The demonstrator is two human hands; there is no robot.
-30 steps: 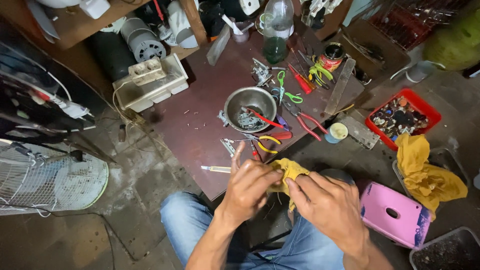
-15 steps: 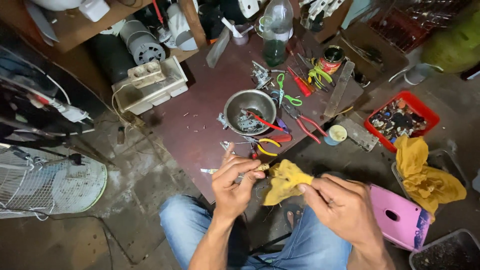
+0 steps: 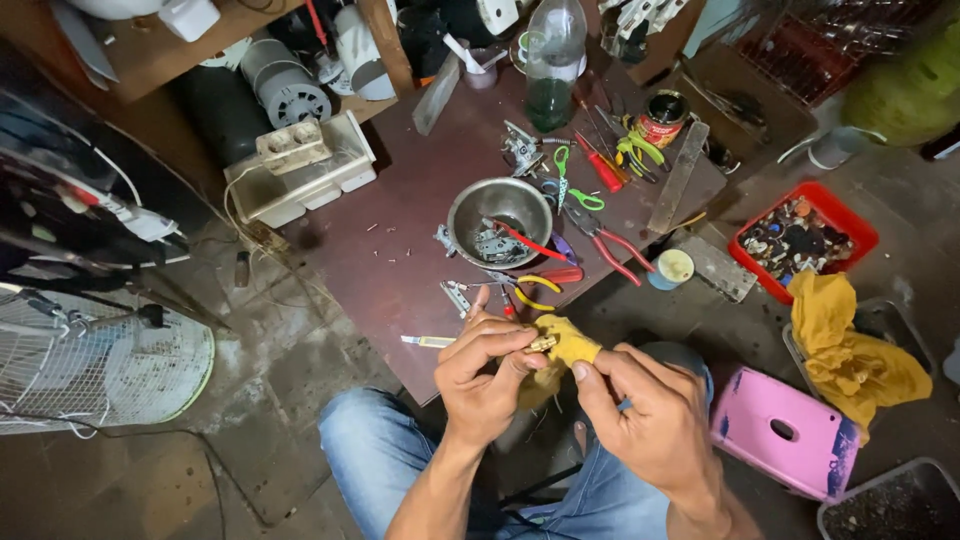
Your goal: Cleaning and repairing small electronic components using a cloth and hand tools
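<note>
Over lap, L hand (image 3: 485, 375) fingers pinch small brass part (image 3: 543, 343), R hand (image 3: 650, 420) fingers grip yellow rag (image 3: 570, 340).

arms: bare, no sleeves | legs: blue jeans (image 3: 380, 450) | wrists: bare

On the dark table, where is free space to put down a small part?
The table is bare between the white box and the steel bowl, and left of the bowl toward the near edge. Right of the bowl, pliers, scissors and screwdrivers crowd it.
</note>
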